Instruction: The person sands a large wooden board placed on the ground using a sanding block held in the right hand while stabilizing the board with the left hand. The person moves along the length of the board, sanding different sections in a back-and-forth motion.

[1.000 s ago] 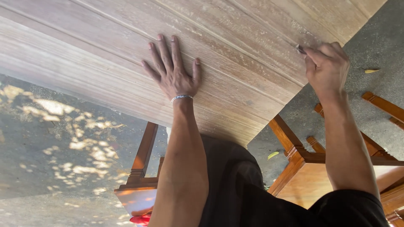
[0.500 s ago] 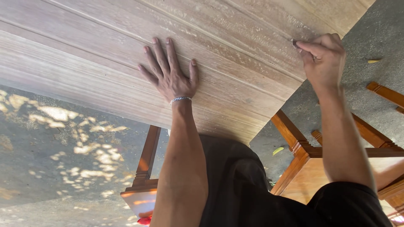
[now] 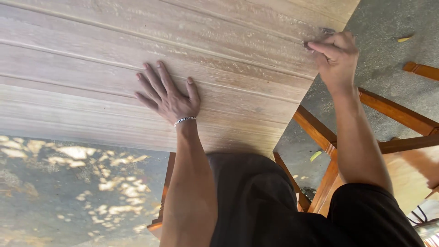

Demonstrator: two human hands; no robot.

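Left hand [image 3: 169,98] lay flat, open, on the plank tabletop [image 3: 82,59] — right hand [image 3: 336,57] pinched a small abrasive scrap [image 3: 325,32] at the edge — it could slip off.

I see the left hand [image 3: 168,97] flat, fingers spread, on the pale planked wooden surface [image 3: 91,68]; silver bracelet [image 3: 184,120] at the wrist. Right hand [image 3: 336,55] is at the surface's far edge, pinching a small dark piece [image 3: 327,32], too small to identify. Reddish wooden chair frame [image 3: 320,137] stands on the concrete floor [image 3: 393,82] beside it.

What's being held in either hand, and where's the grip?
Right hand pinches a small dark piece, kind unclear, against the wooden panel. Left hand lies flat, holding nothing.
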